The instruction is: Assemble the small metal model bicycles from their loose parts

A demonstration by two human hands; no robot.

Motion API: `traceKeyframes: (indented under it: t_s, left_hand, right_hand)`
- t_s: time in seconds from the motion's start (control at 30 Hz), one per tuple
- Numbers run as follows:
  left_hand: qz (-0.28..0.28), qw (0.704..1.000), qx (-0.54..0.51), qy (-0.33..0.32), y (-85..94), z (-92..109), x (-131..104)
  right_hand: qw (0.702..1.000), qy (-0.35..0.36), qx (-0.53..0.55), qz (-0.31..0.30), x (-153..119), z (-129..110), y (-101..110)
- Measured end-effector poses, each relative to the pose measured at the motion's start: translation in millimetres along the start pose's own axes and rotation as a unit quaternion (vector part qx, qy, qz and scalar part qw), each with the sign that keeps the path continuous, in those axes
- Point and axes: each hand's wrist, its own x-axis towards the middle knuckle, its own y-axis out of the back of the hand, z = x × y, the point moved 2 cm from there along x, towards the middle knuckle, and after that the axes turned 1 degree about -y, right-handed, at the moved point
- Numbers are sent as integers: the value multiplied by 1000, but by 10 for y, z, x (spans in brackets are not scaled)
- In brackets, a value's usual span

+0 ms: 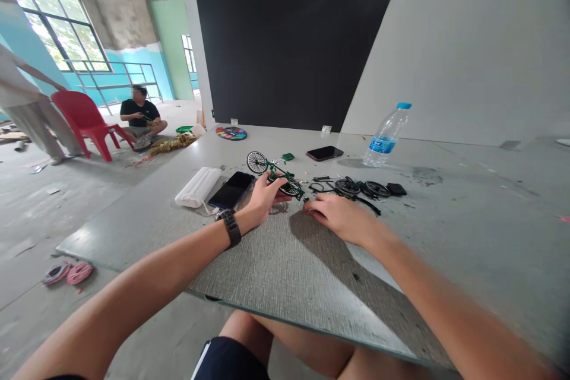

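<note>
The bare right hand (341,217) curls low over the gray textured tabletop (249,267); whether its hidden fingertips pinch anything, I cannot tell. The left hand (262,199) clamps a green miniature bicycle (276,171), partly covering its lower black wheel (293,189). From there, a dark flat phone (231,190) lies at eight o'clock, jumbled black wheeled parts (348,186) at three, a clear blue-capped bottle (383,142) at two.

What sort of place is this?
Probably an unfinished or half-renovated building used as a makeshift workspace: the far wall is bare above blue paint, debris litters the concrete floor, and bicycle parts lie on a table.
</note>
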Motion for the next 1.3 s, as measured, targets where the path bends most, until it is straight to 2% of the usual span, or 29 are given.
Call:
traceKeyframes:
  t_s: [0.4,0.67,0.9,1.07,1.3]
  left_hand:
    - [4,1000,0,2,1,-6,5]
    - [-8,1000,7,-16,15,-39,25]
    - [-28,999,14,-19,22,-37,12]
    - [-48,998,35,-14,-1,7,-30]
    - [-50,997,58,-11,-65,79,-93]
  right_hand:
    - [1000,-8,-18,4,-10,-35,-6]
    - [999,11,18,34,-9,-62,44]
    - [991,12,79,104,-11,-73,125]
    - [986,-47,47,151,-29,-64,160]
    - [980,-67,19,184,-31,-86,170]
